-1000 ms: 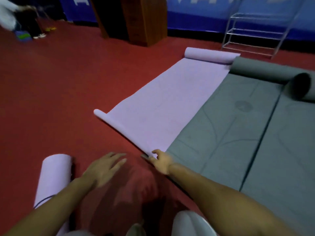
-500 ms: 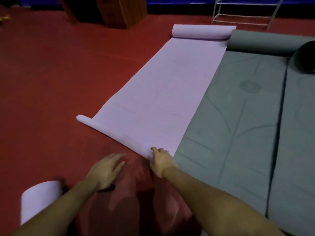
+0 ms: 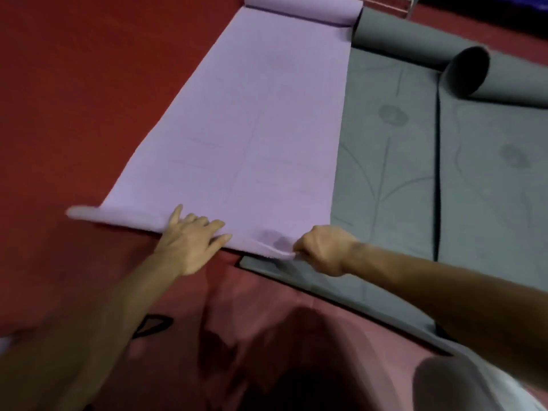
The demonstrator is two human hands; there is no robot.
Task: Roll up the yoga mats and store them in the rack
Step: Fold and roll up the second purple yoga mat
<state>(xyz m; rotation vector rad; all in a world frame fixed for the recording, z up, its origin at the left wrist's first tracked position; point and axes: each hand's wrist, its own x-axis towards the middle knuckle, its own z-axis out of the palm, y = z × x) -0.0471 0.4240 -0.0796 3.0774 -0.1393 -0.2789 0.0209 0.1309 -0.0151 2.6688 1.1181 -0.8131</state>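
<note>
Purple mat (image 3: pixel 252 129) flat on red floor (image 3: pixel 74 99), both ends curled, near end a thin roll. Left hand (image 3: pixel 189 241) released, fingers spread, pressing on the near roll. Right hand (image 3: pixel 323 250) clenched, grasping the mat's near right corner. Two grey mats (image 3: pixel 385 161) lie just beside it on the right, far ends rolled.

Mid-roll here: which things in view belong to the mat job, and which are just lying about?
Job:
- purple mat, near edge under the left hand, corner pinched by the right hand
- grey mat beside it, mostly flat
- second grey mat, mostly flat
- rack, only an edge in view

Lying about:
- black loop on the floor, purpose unclear
</note>
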